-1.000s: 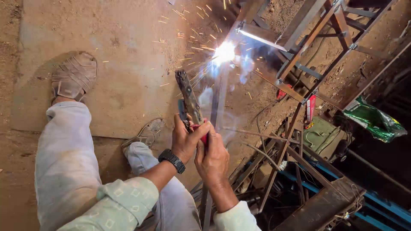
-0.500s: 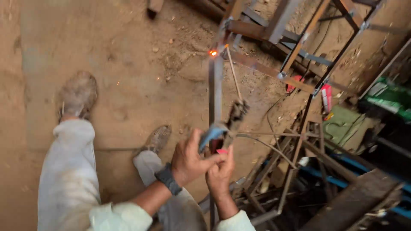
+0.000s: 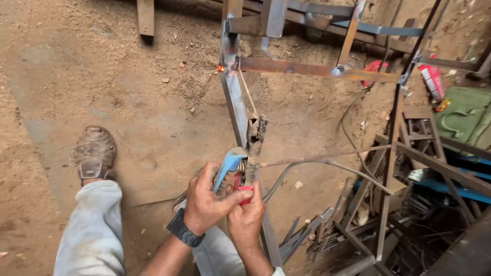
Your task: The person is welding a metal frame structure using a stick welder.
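My left hand (image 3: 205,202), with a black watch on the wrist, and my right hand (image 3: 247,217) are both closed round a welding electrode holder (image 3: 244,168) with blue and red handles. A thin electrode rod (image 3: 247,94) runs from its jaws up toward a glowing orange weld spot (image 3: 221,68). That spot sits where an upright steel bar (image 3: 232,102) meets a rusty crossbar (image 3: 312,70) of a metal frame. A grey cable (image 3: 317,164) leaves the holder to the right.
My two legs in pale trousers and sandals (image 3: 93,152) rest on the dirt floor (image 3: 117,87). Scrap steel and frames (image 3: 409,168) pile up at right, with a green bag (image 3: 468,115) and red packets (image 3: 431,77). A wooden plank (image 3: 146,16) lies at the top.
The bright arc and sparks have stopped; only a small orange glow is left at the joint. The holder has drawn back down from the joint, and the view has tilted toward the floor.
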